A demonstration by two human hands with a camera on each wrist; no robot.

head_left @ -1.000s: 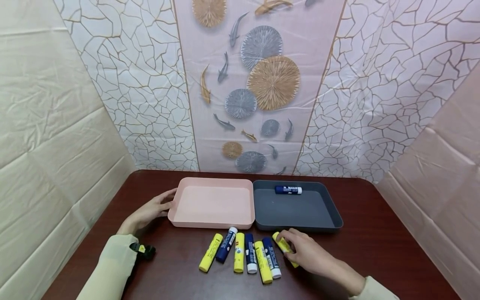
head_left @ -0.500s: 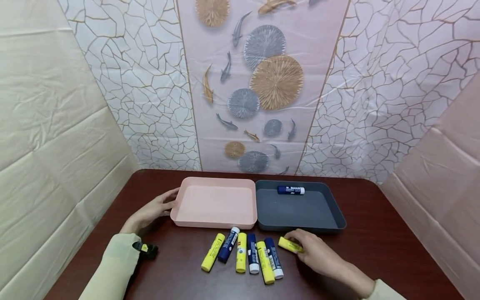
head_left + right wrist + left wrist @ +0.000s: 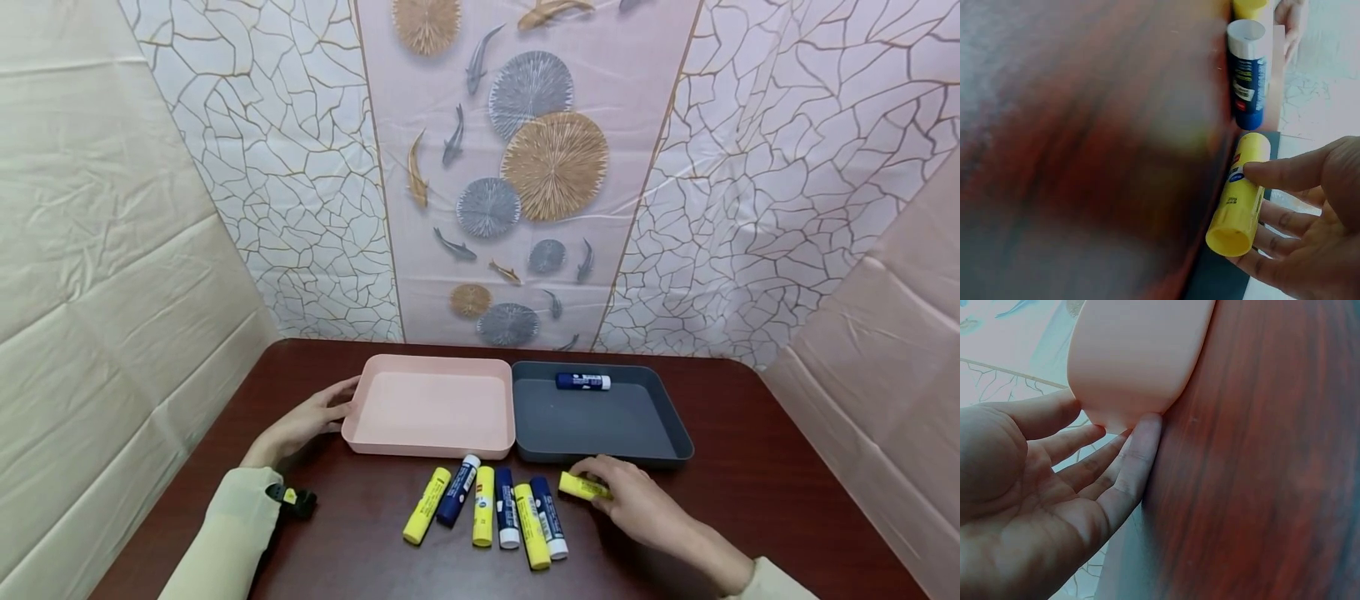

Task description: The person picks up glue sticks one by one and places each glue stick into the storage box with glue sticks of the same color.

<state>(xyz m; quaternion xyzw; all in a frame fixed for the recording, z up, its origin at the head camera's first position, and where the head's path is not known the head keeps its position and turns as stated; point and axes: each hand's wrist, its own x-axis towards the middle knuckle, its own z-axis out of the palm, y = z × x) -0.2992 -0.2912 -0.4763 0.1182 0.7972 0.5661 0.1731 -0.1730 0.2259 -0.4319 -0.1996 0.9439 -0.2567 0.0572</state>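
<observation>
My right hand (image 3: 637,500) pinches a yellow glue stick (image 3: 1241,200) between thumb and fingers, just in front of the dark grey tray (image 3: 607,457). The fingers of my left hand (image 3: 300,429) are nearly straight and touch the left end of the pink tray (image 3: 1135,362); in the left wrist view the fingertips meet its outer wall. Between the hands lies a row of yellow and blue glue sticks, among them a yellow one (image 3: 427,506) at the left end and a blue one with a white cap (image 3: 549,517) at the right.
Another blue glue stick (image 3: 582,382) lies inside the grey tray at its back wall. Both trays stand side by side on the dark red table (image 3: 360,533). Patterned cloth (image 3: 502,167) hangs behind, and pale cloth walls rise at both sides.
The yellow glue stick in my right hand has turned from steeply slanted to nearly sideways, the hand shifting slightly right. My left hand stays at the pink tray.
</observation>
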